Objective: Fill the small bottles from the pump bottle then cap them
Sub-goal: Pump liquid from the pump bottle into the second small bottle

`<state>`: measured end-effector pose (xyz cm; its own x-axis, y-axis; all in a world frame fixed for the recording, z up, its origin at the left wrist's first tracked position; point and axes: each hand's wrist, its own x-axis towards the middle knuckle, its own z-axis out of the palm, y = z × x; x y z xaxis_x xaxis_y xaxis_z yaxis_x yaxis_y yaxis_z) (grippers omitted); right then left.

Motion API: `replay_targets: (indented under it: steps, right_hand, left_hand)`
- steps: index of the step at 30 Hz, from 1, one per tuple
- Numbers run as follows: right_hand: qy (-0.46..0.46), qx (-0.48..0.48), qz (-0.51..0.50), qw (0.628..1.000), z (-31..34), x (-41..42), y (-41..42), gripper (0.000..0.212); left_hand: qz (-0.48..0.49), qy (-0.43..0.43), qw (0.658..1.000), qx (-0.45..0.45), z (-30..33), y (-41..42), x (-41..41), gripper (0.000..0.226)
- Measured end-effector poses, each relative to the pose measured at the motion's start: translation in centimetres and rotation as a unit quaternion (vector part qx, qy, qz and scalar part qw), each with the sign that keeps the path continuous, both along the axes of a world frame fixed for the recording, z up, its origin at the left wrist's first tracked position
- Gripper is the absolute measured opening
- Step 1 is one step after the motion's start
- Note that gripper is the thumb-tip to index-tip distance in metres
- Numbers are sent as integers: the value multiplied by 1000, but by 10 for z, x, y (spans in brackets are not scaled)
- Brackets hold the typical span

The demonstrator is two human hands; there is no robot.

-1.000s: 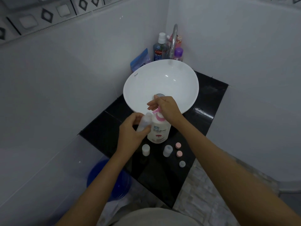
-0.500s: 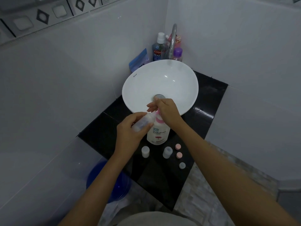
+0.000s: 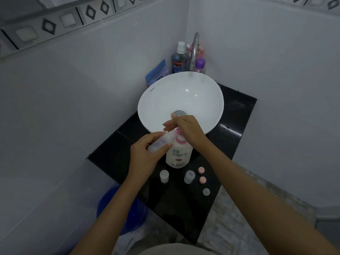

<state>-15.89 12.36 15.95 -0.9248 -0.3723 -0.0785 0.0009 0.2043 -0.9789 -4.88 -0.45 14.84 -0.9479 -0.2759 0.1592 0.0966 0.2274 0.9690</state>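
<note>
A white pump bottle [image 3: 179, 154] with a pink pump stands on the black counter [image 3: 185, 208] in front of the sink. My right hand [image 3: 187, 129] rests on the pump head with fingers fairly straight. My left hand [image 3: 145, 153] grips a small clear bottle [image 3: 161, 141], tilted with its mouth toward the pump nozzle. Two more small bottles [image 3: 164, 176] [image 3: 189, 177] stand uncapped on the counter. Two pink caps [image 3: 201, 170] [image 3: 202, 179] and a pale cap [image 3: 206, 191] lie to their right.
A white basin [image 3: 206, 100] sits behind the pump bottle, with a chrome tap [image 3: 194, 52] and several toiletry bottles [image 3: 178, 58] in the corner. A blue bucket [image 3: 121, 214] stands on the floor left of the counter. Tiled walls close in on both sides.
My left hand has tilted the small bottle further toward the nozzle. My right hand stays on the pump head. The view shifted slightly.
</note>
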Motion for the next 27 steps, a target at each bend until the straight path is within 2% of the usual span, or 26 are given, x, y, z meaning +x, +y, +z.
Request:
replay_targets:
  steps: [8, 11, 14, 17, 27]
  right_hand:
    - [2, 18, -31, 999, -20, 4, -2, 43]
    - [-1, 20, -15, 1000, -16, 3, 0, 43]
    - [-2, -3, 18, 1000, -3, -1, 2, 42]
    - [7, -26, -3, 1000, -2, 0, 1, 41]
    - [-5, 17, -16, 1000, -13, 5, -1, 43]
  left_hand:
    - [-14, -23, 999, 20, -7, 2, 1, 34]
    - [-15, -27, 999, 25, -6, 2, 1, 34]
    - [-13, -17, 999, 23, -2, -1, -2, 36]
    - [-15, -15, 1000, 20, 1, -1, -3, 35]
    - [-21, -41, 998, 48, -6, 2, -1, 34]
